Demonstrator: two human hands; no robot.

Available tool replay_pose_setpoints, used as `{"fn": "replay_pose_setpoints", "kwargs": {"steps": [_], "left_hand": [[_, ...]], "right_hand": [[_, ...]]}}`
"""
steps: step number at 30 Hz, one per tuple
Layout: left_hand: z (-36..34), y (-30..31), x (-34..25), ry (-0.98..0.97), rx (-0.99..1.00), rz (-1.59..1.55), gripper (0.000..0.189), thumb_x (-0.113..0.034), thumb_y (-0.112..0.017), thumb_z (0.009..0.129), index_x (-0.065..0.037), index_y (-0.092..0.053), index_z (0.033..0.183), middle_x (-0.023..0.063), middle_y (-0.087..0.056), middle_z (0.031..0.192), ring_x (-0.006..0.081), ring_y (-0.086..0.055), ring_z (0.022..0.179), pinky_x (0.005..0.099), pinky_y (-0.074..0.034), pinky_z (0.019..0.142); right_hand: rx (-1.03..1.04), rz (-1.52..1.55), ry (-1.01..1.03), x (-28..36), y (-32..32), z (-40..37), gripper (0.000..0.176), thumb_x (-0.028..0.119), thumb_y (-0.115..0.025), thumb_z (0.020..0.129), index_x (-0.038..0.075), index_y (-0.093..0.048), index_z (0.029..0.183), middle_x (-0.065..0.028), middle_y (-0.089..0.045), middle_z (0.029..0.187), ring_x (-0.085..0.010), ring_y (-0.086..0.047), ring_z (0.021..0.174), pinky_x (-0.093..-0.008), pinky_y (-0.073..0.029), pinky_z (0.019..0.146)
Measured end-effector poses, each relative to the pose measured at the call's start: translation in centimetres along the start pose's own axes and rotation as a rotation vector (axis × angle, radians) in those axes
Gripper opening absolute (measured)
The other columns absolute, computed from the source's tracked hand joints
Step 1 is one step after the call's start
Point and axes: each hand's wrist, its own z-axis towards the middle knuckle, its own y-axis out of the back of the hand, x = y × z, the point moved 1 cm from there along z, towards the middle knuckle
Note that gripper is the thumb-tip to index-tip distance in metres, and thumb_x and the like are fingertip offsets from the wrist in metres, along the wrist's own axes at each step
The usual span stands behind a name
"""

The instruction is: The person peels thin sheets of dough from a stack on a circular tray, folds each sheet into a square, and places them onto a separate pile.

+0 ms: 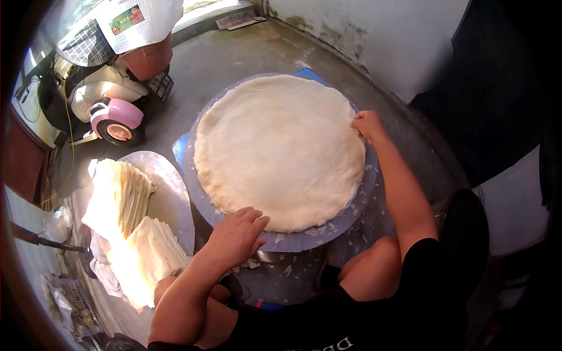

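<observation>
A large round of pale dough [281,152], with an uneven, ragged rim, lies on a grey round board [293,243]. At its right edge is my right hand [367,126], closed, with thumb and fingers pinched together on the rim. My left hand [240,234] rests by the near left rim, its fingers stretched out and slightly bent, the fingertips over the dough's border. Small pale flakes are scattered on the board around the dough.
To the left, stacked thin pale sheets [120,199] lie partly over another round board [170,193]. A parked scooter [108,88] with a pink-fendered wheel stands at the upper left. Blue corners [310,75] show under the board. A white wall [374,35] rises behind.
</observation>
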Motion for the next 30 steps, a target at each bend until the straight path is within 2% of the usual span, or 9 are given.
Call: {"fn": "replay_pose_setpoints", "kwargs": {"steps": [2, 6, 12, 15, 18, 24, 27, 29, 30], "left_hand": [[0.0, 0.1, -0.1, -0.002, 0.002, 0.005, 0.047, -0.019, -0.075, 0.084, -0.006, -0.06, 0.126, 0.0119, -0.061, 0.129, 0.0312, -0.054, 0.126, 0.0405, -0.046, 0.104], [0.0, 0.2, -0.3, -0.008, 0.007, 0.017, 0.047, -0.019, -0.075, 0.084, -0.006, -0.061, 0.126, 0.0117, -0.061, 0.129, 0.0309, -0.054, 0.126, 0.0401, -0.046, 0.104], [0.0, 0.0, 0.0, -0.019, -0.013, 0.004, 0.046, -0.019, -0.075, 0.083, -0.005, -0.061, 0.125, 0.0116, -0.062, 0.126, 0.0303, -0.056, 0.122, 0.0397, -0.048, 0.101], [0.0, 0.2, -0.1, -0.019, 0.01, 0.01, 0.045, -0.018, -0.075, 0.083, -0.005, -0.061, 0.124, 0.0116, -0.062, 0.124, 0.0302, -0.057, 0.121, 0.0398, -0.048, 0.1], [0.0, 0.1, -0.1, -0.033, -0.003, 0.017, 0.045, -0.018, -0.075, 0.083, -0.005, -0.061, 0.123, 0.0115, -0.063, 0.124, 0.0302, -0.057, 0.12, 0.0399, -0.048, 0.099], [0.0, 0.2, -0.2, -0.014, 0.018, 0.004, 0.045, -0.017, -0.075, 0.083, -0.006, -0.061, 0.124, 0.0111, -0.062, 0.124, 0.03, -0.057, 0.12, 0.0397, -0.048, 0.1], [0.0, 0.1, -0.1, -0.002, 0.029, 0.008, 0.045, -0.017, -0.075, 0.083, -0.006, -0.061, 0.125, 0.0109, -0.062, 0.124, 0.03, -0.057, 0.12, 0.0397, -0.048, 0.1], [-0.1, 0.2, -0.1, 0.0, 0.022, 0.007, 0.045, -0.017, -0.075, 0.083, -0.006, -0.061, 0.125, 0.0107, -0.062, 0.124, 0.03, -0.057, 0.12, 0.0397, -0.048, 0.1], [0.0, 0.2, -0.1, -0.002, 0.019, 0.005, 0.046, -0.017, -0.075, 0.083, -0.006, -0.061, 0.125, 0.0106, -0.062, 0.125, 0.03, -0.057, 0.12, 0.0397, -0.048, 0.1]], "right_hand": [[0.077, 0.111, 0.005, 0.5, 0.0, -0.4, 0.011, 0.006, -0.075, 0.074, 0.003, -0.065, 0.077, -0.0055, -0.062, 0.067, -0.0142, -0.055, 0.052, -0.0303, -0.043, 0.044], [-0.032, 0.061, -0.05, 0.2, -0.1, 0.1, 0.013, 0.004, -0.076, 0.074, 0.003, -0.064, 0.079, -0.0059, -0.062, 0.067, -0.0156, -0.057, 0.053, -0.0313, -0.044, 0.045], [0.165, -0.106, -0.004, 1.8, -2.9, 0.6, 0.013, 0.005, -0.068, 0.078, 0.004, -0.063, 0.09, -0.0057, -0.063, 0.072, -0.0155, -0.06, 0.058, -0.0338, -0.044, 0.047], [0.22, 0.289, -0.034, 4.6, -3.4, -0.9, 0.014, 0.007, -0.066, 0.08, 0.004, -0.063, 0.094, -0.005, -0.063, 0.075, -0.0149, -0.06, 0.058, -0.0343, -0.043, 0.046], [0.194, 0.304, -0.031, 3.3, -3.2, -0.4, 0.013, 0.013, -0.071, 0.077, 0.003, -0.063, 0.077, -0.0065, -0.063, 0.07, -0.0159, -0.06, 0.06, -0.034, -0.042, 0.046], [-0.106, -0.269, 0.065, 0.7, -4.1, 1.8, 0.022, 0.02, -0.077, 0.075, 0.003, -0.063, 0.077, -0.0059, -0.065, 0.075, -0.017, -0.058, 0.057, -0.0358, -0.042, 0.046], [-0.145, -0.185, 0.157, 0.6, -5.1, 2.1, 0.018, 0.015, -0.075, 0.077, 0.002, -0.063, 0.082, -0.0064, -0.062, 0.07, -0.017, -0.056, 0.053, -0.0349, -0.04, 0.044], [0.117, 0.56, -0.089, 0.9, -6.1, 2.4, 0.016, 0.008, -0.07, 0.079, 0.002, -0.061, 0.091, -0.0061, -0.057, 0.066, -0.0152, -0.052, 0.051, -0.0326, -0.038, 0.044], [0.12, 0.56, -0.089, 1.6, -6.6, 2.0, 0.016, 0.008, -0.07, 0.079, 0.002, -0.061, 0.091, -0.0061, -0.057, 0.066, -0.0152, -0.052, 0.051, -0.0326, -0.038, 0.044]]}}
